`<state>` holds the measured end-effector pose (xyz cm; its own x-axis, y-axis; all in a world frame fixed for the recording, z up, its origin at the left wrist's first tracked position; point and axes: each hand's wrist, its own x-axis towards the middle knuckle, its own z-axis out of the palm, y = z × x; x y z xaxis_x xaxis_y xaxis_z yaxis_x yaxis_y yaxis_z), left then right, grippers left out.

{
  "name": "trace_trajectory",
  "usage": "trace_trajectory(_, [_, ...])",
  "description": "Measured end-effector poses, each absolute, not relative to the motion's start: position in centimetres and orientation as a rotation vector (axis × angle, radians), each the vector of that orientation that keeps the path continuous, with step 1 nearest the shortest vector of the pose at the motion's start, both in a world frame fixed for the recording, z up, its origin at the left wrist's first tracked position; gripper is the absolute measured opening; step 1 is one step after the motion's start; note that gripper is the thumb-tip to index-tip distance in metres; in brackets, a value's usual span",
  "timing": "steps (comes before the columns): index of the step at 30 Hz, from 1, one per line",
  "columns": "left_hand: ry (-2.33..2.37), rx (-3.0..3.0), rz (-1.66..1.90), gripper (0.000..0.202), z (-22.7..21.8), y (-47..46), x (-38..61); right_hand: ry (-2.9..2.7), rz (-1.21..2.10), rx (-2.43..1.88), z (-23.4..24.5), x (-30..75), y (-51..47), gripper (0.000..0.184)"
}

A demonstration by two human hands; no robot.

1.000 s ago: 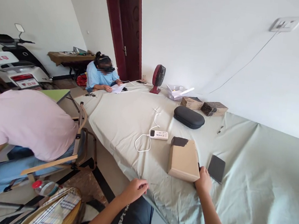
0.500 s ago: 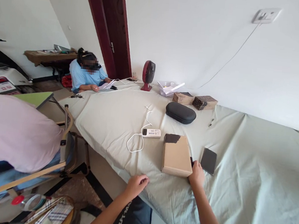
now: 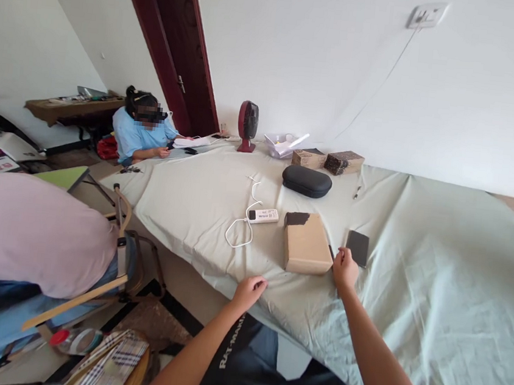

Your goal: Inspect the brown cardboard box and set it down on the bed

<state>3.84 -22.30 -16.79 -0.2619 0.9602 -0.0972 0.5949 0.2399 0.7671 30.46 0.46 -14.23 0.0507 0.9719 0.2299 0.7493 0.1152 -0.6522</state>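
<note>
My right hand (image 3: 345, 269) is closed at the right side of a brown cardboard box (image 3: 309, 244). A slim black object (image 3: 331, 250) shows at its fingertips, mostly covered by the hand, so its kind is unclear. Just beyond that hand lies a dark flat rectangular item (image 3: 358, 248). My left hand (image 3: 249, 293) rests at the near table edge with its fingers curled and nothing visible in them. The box lies flat, with a black patch on its far left corner.
A white power strip-like device (image 3: 264, 216) with a white cable lies left of the box. Behind are a black hard case (image 3: 306, 180), two small patterned boxes (image 3: 343, 162) and a red fan (image 3: 248, 126). One person sits at the far end; another sits on a chair (image 3: 125, 246) at left.
The camera view has shifted. My right hand has moved slightly away from the box, toward the dark flat item. My left hand stays curled by the table edge. The far person's papers are lower.
</note>
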Motion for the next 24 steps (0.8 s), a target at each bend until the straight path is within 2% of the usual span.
trace_trajectory(7, [1.879,1.44,0.871,0.037,-17.9,-22.2,3.2,-1.569,0.578,-1.432,-16.3,31.6,-2.8,0.037])
trace_trajectory(15, [1.784,1.452,0.903,0.041,-18.9,-22.3,2.4,-1.538,0.58,-1.241,-19.2,32.1,-5.4,0.037])
trace_trajectory(20, [1.74,1.345,0.875,0.043,-17.5,-22.2,2.5,-1.683,0.565,-1.181,-18.2,32.0,-5.7,0.037])
trace_trajectory(24, [1.697,1.214,0.835,0.052,-14.7,-19.0,1.1,-1.842,0.525,-1.079,-17.6,32.2,-6.0,0.04])
